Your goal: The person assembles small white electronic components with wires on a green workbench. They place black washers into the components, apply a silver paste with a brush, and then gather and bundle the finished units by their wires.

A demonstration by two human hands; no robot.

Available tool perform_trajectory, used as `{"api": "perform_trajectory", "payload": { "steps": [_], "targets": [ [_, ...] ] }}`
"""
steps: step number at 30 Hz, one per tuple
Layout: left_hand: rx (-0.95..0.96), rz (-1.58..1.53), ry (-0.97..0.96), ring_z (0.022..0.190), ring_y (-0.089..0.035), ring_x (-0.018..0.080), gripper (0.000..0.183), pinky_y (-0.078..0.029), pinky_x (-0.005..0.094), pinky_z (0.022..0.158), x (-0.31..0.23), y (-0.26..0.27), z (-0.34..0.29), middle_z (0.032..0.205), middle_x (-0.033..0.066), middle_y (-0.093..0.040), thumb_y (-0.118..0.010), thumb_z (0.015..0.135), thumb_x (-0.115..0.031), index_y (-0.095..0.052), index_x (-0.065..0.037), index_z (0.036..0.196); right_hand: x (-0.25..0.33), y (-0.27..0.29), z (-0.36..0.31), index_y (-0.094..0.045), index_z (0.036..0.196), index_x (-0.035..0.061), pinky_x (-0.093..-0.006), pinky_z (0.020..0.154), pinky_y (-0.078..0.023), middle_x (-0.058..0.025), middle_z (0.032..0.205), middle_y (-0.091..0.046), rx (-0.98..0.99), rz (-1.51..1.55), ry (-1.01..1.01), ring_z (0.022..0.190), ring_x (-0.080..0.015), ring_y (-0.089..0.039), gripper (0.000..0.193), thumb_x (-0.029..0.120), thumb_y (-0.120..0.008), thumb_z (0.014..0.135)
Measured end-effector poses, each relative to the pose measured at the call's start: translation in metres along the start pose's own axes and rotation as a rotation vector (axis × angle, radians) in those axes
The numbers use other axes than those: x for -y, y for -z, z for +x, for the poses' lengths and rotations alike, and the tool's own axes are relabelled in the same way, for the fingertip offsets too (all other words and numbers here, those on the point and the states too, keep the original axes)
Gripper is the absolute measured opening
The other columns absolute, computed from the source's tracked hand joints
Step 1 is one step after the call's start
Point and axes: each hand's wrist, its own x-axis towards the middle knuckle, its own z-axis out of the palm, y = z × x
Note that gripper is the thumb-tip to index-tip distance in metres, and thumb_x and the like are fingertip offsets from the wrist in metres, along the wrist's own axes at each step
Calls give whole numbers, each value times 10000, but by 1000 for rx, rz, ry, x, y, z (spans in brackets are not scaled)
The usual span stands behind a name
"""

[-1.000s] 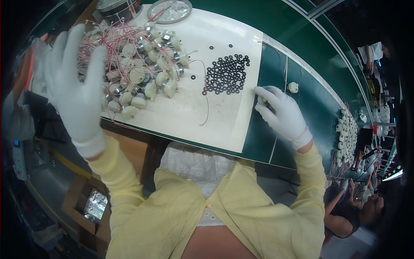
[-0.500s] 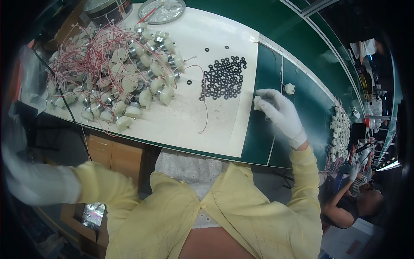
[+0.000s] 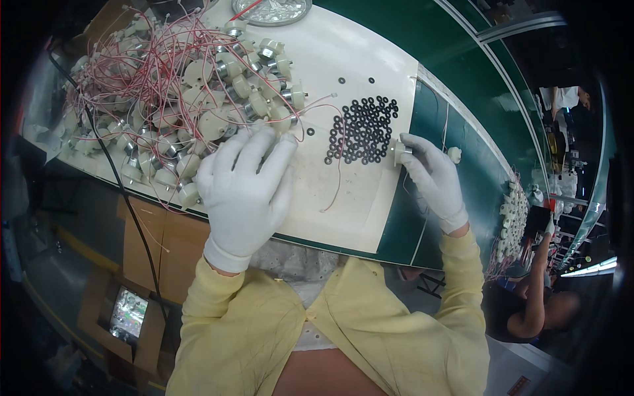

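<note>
My left hand (image 3: 247,181), in a white glove, is over the near right side of a heap of small motors (image 3: 214,124). Its fingers are stretched out and apart at the heap's edge, and no held thing shows. Those motors have cream round housings, silver bodies and thin pink-red wires. Between thumb and fingers, my gloved right hand (image 3: 434,181) grips one small motor (image 3: 401,154) above the seam of white board and green mat. Just left of it lies a patch of small black rings (image 3: 360,129).
A round metal tray (image 3: 281,12) stands at the far edge. Single motor (image 3: 454,155) lies on the green mat; more motors (image 3: 514,218) are grouped farther right. A person (image 3: 528,310) sits at the right. Below left is an open cardboard box (image 3: 99,317).
My left hand has swung in from the far left to the motor heap. The right hand still holds its motor, now turned with its silver body showing. The view has shifted slightly.
</note>
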Motion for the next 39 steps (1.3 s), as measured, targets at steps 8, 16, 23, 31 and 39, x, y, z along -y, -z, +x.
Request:
{"api": "perform_trajectory", "payload": {
  "steps": [8,16,23,31,39],
  "targets": [
    [35,-37,30,1115,-582,272,367,-391,403,893,-1,2,1,1136,41,-663,-727,762,-179,-706,-161,1128,-3,-7,8,-615,1167,-36,-292,729,-557,-132,927,-723,-29,-233,209,812,-219,-726,256,79,-620,938],
    [63,-44,33,1148,-564,273,360,-360,399,941,0,3,0,1166,42,-660,-718,779,-211,-706,-165,1136,9,-7,8,-631,1124,-16,-321,692,-553,-121,888,-727,-8,-330,246,765,-263,-722,242,94,-643,910],
    [68,-55,29,1154,-562,274,368,-357,398,952,2,5,-1,1174,39,-657,-714,777,-214,-705,-170,1142,-2,-21,1,-666,1070,6,-314,598,-527,-98,754,-710,-153,-361,213,622,-236,-686,270,179,-713,869],
    [109,-32,35,1152,-559,292,379,-366,434,943,2,9,1,1172,54,-641,-707,771,-184,-690,-144,1147,21,-30,-6,-706,962,91,-371,521,-496,-101,617,-619,-212,-474,193,533,-282,-631,224,256,-762,821],
    [100,-83,14,1183,-531,357,376,-366,473,960,-5,12,2,1193,115,-618,-679,770,-120,-664,-80,1143,26,-19,-21,-703,898,70,-356,552,-525,-85,681,-674,-34,-656,201,592,-280,-665,233,284,-752,820]
  ]
}}
